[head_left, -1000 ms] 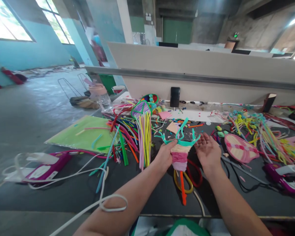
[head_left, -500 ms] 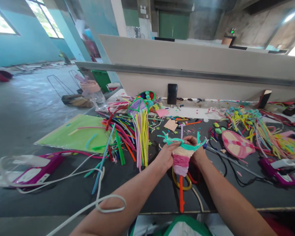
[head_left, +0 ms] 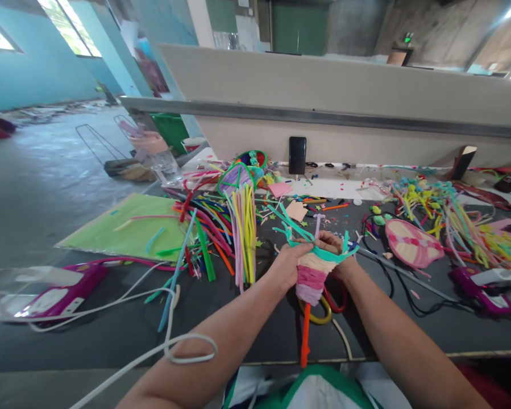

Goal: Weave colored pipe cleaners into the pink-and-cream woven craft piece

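Note:
Both my hands are on a pipe cleaner craft (head_left: 311, 278), a tapering piece wrapped in bands of teal, cream, pink and lilac. An orange pipe cleaner stem (head_left: 305, 335) sticks out at its lower end, and a lilac one (head_left: 317, 225) rises at the top. My left hand (head_left: 290, 264) pinches its left upper edge. Behind the top right edge, my right hand (head_left: 334, 244) has its fingers closed on the teal strands, partly hidden by the craft. Loose teal ends (head_left: 291, 220) splay out at both sides. Beneath lie looped yellow (head_left: 319, 318) and red handles (head_left: 339, 298).
Left of my hands lie bundled pipe cleaners (head_left: 243, 238) and a green sheet pack (head_left: 123, 227). A pink oval craft (head_left: 412, 243) and tangled strands (head_left: 451, 221) are on the right. Purple power strips (head_left: 74, 289) with cables flank the workspace. A phone (head_left: 297, 155) leans against the partition.
The craft has tilted slightly, its orange stem swinging left. A teal strand now reaches farther up and left from its top. My hands keep their hold, and the view has shifted a little.

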Tool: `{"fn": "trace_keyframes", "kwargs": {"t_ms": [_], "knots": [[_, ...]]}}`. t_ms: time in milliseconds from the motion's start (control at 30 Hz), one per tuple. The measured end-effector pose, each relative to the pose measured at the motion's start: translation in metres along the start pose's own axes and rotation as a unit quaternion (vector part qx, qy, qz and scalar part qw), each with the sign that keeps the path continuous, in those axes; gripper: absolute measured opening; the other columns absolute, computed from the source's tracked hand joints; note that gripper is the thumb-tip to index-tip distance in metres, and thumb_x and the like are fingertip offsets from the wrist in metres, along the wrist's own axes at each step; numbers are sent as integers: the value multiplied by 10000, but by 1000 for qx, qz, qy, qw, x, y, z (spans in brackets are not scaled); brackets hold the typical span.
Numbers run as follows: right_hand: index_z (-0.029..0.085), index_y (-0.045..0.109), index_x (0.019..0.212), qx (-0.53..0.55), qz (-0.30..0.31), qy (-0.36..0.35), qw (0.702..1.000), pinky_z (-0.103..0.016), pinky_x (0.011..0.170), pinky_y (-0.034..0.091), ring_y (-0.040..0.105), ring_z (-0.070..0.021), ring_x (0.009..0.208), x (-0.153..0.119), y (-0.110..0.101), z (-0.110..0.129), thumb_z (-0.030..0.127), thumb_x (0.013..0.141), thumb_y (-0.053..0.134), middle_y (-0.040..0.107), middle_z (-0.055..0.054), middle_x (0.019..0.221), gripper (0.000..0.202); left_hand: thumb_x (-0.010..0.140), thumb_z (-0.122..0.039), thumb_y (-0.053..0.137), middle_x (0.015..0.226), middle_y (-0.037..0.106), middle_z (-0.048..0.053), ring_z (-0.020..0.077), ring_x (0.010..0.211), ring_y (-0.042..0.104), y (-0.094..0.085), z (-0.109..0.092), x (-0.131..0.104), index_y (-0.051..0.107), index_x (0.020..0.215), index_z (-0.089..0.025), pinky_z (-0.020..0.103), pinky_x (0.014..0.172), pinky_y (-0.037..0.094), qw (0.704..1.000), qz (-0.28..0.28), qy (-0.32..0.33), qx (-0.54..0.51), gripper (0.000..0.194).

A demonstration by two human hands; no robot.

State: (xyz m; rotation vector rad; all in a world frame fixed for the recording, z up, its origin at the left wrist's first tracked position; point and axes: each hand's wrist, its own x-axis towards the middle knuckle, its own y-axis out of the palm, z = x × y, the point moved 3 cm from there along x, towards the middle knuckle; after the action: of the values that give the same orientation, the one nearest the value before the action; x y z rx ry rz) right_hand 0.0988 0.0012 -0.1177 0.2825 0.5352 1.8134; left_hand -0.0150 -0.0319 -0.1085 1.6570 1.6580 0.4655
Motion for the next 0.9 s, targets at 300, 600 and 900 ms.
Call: {"fn": "trace_keyframes", "kwargs": {"t_ms": [300, 600, 900], "knots": [[190, 654, 759, 26, 23, -14, 999, -272, 594, 495, 630, -141, 604, -3, -1, 0, 250, 631, 798, 688, 1, 704, 202, 604, -188, 749, 681, 690, 64, 200, 645, 657, 3, -1, -2, 649, 727, -102, 344, 699, 517, 1000, -1, 17, 5, 179], [221, 618, 753, 34, 23, -31, 999, -286, 608, 502, 617, -147, 614, -4, 5, 1, 234, 602, 805, 677, 21, 708, 241, 544, -187, 815, 691, 702, 66, 206, 656, 668, 4, 0, -3, 645, 723, -108, 361, 729, 528, 1000, -7, 9, 6, 259], [237, 562, 788, 51, 18, -104, 993, -250, 576, 459, 578, -120, 603, -4, 8, 4, 191, 565, 798, 626, 57, 714, 328, 581, -210, 815, 652, 675, 44, 197, 662, 667, 3, 1, 0, 626, 714, -120, 348, 726, 519, 999, 38, -13, 15, 248]]}}
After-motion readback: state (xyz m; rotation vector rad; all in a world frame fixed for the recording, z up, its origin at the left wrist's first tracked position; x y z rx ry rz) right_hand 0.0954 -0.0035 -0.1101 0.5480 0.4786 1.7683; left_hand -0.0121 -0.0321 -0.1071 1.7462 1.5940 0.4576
